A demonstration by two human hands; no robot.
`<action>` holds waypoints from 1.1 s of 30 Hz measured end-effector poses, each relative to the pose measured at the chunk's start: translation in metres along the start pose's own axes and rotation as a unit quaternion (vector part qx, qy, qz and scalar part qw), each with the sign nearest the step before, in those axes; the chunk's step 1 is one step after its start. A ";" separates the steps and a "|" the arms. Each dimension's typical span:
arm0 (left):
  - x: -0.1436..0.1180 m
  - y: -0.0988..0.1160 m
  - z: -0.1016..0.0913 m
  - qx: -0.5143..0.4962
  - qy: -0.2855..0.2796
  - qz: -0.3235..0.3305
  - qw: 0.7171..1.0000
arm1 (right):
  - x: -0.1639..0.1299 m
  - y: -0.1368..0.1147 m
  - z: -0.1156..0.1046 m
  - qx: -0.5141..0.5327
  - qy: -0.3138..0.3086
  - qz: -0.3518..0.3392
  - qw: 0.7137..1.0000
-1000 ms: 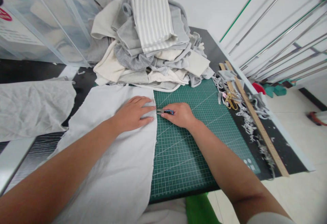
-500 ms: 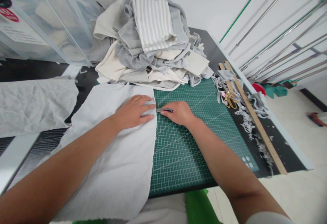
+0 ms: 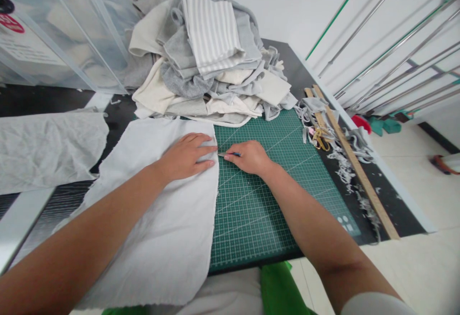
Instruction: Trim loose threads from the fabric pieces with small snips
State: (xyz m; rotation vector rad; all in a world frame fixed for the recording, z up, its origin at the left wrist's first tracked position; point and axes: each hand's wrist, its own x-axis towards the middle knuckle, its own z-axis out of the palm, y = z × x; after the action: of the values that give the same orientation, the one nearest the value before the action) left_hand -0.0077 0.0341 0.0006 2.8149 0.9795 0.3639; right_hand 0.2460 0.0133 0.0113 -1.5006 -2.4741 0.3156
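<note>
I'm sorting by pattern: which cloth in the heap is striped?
The grey-and-white cloth draped near the top of the heap; the others showing there look plain.

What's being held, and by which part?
The right hand holds small snips by the handle; the left hand grips nothing, resting on the white cloth.

Single head view, from above the worktop's (image 3: 293, 73) near edge, facing forward and down. Close on left hand (image 3: 187, 157) and right hand (image 3: 247, 156), mid-frame; wall (image 3: 280, 6) up top, floor (image 3: 420, 174) at right.
</note>
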 end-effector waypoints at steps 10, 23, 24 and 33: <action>0.000 -0.001 0.001 -0.002 0.007 0.008 1.000 | -0.003 0.001 -0.003 0.039 0.004 0.018 0.999; 0.001 0.000 -0.001 -0.003 0.002 0.003 1.000 | -0.004 0.000 -0.002 0.027 0.007 0.019 0.999; 0.001 0.000 0.000 -0.004 0.004 0.004 1.000 | -0.004 0.000 -0.002 0.026 0.005 0.017 0.999; 0.001 0.001 -0.001 -0.009 0.003 -0.004 1.000 | -0.001 -0.002 -0.002 -0.004 -0.007 0.008 1.000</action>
State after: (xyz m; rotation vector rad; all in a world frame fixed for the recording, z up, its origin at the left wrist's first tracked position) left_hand -0.0069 0.0342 0.0015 2.7945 0.9820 0.3800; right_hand 0.2460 0.0114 0.0135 -1.5267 -2.4791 0.3201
